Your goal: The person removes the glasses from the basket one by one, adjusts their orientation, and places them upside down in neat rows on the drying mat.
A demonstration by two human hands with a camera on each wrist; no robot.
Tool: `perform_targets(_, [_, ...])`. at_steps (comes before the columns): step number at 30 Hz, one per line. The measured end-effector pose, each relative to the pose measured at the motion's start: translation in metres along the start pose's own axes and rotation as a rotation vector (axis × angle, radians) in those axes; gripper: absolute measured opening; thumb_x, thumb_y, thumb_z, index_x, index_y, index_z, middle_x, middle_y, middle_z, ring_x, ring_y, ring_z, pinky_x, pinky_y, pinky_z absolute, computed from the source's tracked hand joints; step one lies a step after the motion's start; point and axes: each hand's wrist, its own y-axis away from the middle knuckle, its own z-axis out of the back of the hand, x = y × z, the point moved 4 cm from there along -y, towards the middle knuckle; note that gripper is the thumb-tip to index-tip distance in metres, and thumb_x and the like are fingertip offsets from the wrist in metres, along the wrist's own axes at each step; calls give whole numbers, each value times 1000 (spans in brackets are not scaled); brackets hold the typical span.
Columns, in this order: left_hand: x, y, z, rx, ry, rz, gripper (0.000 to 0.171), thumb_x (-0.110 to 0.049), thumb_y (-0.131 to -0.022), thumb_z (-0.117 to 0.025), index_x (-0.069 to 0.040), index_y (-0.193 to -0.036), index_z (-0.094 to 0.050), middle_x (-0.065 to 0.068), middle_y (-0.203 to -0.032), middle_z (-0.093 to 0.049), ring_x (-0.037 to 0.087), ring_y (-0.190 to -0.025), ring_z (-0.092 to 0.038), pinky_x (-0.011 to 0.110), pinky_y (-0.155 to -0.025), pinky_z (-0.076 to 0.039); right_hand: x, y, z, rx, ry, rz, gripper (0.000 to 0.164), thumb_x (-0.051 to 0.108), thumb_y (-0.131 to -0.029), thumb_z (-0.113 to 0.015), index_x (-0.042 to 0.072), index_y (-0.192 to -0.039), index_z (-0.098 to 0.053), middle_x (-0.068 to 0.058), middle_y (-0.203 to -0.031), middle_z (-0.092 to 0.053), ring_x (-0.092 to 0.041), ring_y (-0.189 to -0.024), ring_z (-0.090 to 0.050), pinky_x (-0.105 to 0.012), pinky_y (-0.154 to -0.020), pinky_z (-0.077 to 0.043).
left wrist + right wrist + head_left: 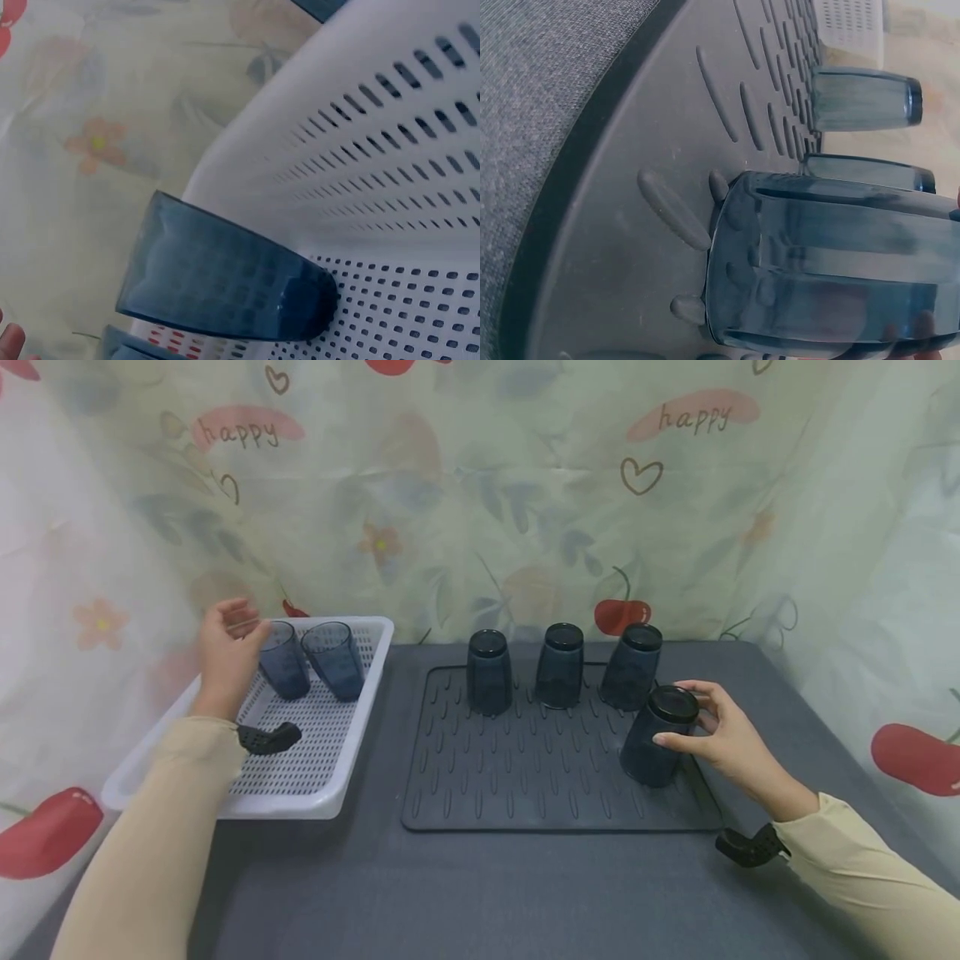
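Note:
My right hand (723,735) holds an upside-down blue drinking glass (652,747), thumb on the near side and fingers behind. In the right wrist view, that glass (832,262) stands with its rim on the ribbed drying mat (607,262). Over the left side of a white basket (315,806), my left hand (231,652) hovers with fingers loosely bent, its thumb near the rim of a blue glass (285,664). Beside it another blue glass (335,664) stands upright; the left wrist view shows a glass (225,270) against the basket wall.
Along the back of the mat (487,814) stand three more upside-down glasses: a left one (489,677), a middle one (560,668) and a right one (632,668). A patterned curtain (480,527) hangs behind the grey table (480,893).

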Motion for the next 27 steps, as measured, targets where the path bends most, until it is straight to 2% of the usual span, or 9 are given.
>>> perform_targets(7, [12,-4,1,-58,44,18,51,-8,-92,-59,-8,-139,-39,-18,-107,-46,15,-118,-52,25,-103,-42,-2,-1,0,-1,-7,-4,87,24,-82,-79,10,-148,-24,-23,-143,-28,-48,-137,-32,-65,-101,-35])
perform_targets(12, [14,-5,1,-72,39,31,56,-10,-93,-59,-7,-142,-33,-6,-127,-44,16,-129,-45,25,-108,-38,-2,0,0,-7,-14,-1,86,24,-81,-79,11,-147,-25,-22,-141,-29,-48,-137,-32,-65,-101,-36])
perform_targets(17, [17,-11,2,-66,43,64,59,-14,-93,-59,-11,-145,-30,4,-146,-37,15,-137,-36,24,-112,-32,0,0,1,-9,-10,4,85,24,-82,-79,12,-147,-26,-20,-139,-31,-46,-136,-35,-61,-100,-38])
perform_targets(22, [23,-18,2,-89,44,81,61,-12,-92,-59,-11,-146,-29,7,-151,-34,15,-138,-34,22,-114,-28,0,-1,1,-1,-8,-1,85,25,-82,-79,11,-146,-26,-23,-142,-28,-48,-137,-31,-65,-101,-35])
perform_targets(27, [29,-23,0,-84,-8,87,64,-13,-93,-59,-10,-148,-27,9,-155,-30,14,-143,-29,24,-116,-26,-1,-1,1,0,-2,2,84,24,-81,-79,10,-146,-26,-24,-144,-27,-51,-137,-30,-67,-101,-34])
